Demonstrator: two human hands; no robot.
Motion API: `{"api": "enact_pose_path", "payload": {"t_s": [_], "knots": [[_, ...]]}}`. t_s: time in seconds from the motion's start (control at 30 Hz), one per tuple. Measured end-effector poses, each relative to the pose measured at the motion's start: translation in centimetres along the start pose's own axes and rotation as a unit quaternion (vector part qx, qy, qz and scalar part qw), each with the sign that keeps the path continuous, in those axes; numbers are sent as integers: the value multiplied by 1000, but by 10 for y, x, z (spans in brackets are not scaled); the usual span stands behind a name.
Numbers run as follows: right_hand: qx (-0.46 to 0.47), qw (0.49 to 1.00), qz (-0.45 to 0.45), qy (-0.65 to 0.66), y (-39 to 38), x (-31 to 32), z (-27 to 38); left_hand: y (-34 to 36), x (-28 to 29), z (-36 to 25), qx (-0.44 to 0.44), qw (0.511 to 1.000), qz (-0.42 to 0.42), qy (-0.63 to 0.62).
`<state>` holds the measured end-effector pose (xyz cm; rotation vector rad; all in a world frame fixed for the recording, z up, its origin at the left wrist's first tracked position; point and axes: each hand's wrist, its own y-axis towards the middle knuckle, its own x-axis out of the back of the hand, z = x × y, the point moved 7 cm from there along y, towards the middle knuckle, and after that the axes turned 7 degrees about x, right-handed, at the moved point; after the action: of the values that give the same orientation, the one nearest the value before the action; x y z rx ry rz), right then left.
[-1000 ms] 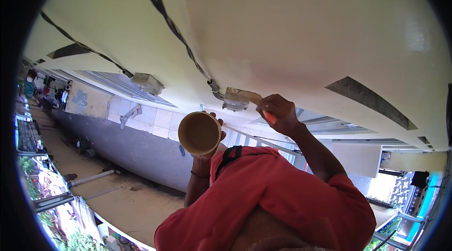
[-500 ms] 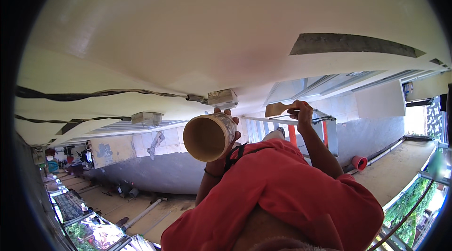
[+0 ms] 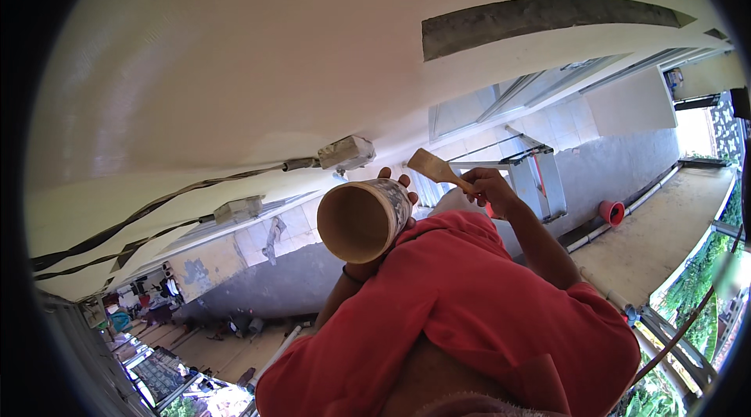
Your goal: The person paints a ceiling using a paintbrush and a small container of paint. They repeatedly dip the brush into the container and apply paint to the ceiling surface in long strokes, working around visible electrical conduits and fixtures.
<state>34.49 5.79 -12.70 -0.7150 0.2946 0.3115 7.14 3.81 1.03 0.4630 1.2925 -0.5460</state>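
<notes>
The tan plastic cup [image 3: 361,220] is sitting left of the wooden-handled paintbrush [image 3: 438,170]; both are sitting below the white ceiling [image 3: 313,65]. The small junction box [image 3: 346,152] is hanging above the cup.

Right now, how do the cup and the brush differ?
The cup is wide, round and hollow, its open mouth tipped toward the camera; the brush is flat and narrow, bristles pointing up-left. The left hand wraps the cup from behind; the right hand pinches the brush handle. Both are tan and held up near the white ceiling.

1 cup [image 3: 361,219], 1 brush [image 3: 435,169], 2 boxes [image 3: 345,152].
</notes>
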Motion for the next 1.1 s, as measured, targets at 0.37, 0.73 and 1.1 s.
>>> {"api": "enact_pose_path", "payload": {"t_s": [0.37, 0.73, 1.1], "knots": [[264, 881, 23, -391, 6, -142, 85, -60, 33, -4, -58, 997, -30, -48], [371, 726, 238, -528, 31, -252, 76, -94, 26, 6, -125, 990, -58, -44], [285, 741, 174, -582, 27, -204, 57, -72, 4, 10, -99, 991, -73, -56]]}}
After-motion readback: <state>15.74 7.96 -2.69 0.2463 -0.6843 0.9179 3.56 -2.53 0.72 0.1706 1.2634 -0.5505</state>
